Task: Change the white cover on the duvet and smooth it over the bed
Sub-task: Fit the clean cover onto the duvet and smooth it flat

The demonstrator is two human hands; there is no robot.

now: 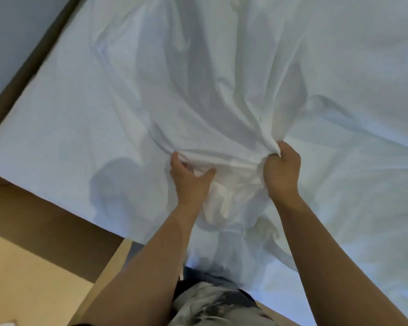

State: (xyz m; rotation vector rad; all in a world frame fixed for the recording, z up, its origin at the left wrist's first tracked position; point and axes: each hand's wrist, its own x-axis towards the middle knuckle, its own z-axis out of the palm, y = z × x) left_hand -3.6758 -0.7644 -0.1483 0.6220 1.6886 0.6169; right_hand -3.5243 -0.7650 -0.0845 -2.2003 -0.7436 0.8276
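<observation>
Held white cover (pixel 222 102) bunched between left grip (pixel 189 182) and right grip (pixel 282 171), both clenched on fabric; fanned away across bed (pixel 45 118).

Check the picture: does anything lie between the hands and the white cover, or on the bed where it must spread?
Nothing visible does. The left hand and right hand grip the bunched cover directly, and the bed beside it shows only flat white cloth.

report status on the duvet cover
Left grip and right grip both clutch the white cover. Cover bunched and creased across the bed, not smoothed. Nothing in the way.
</observation>
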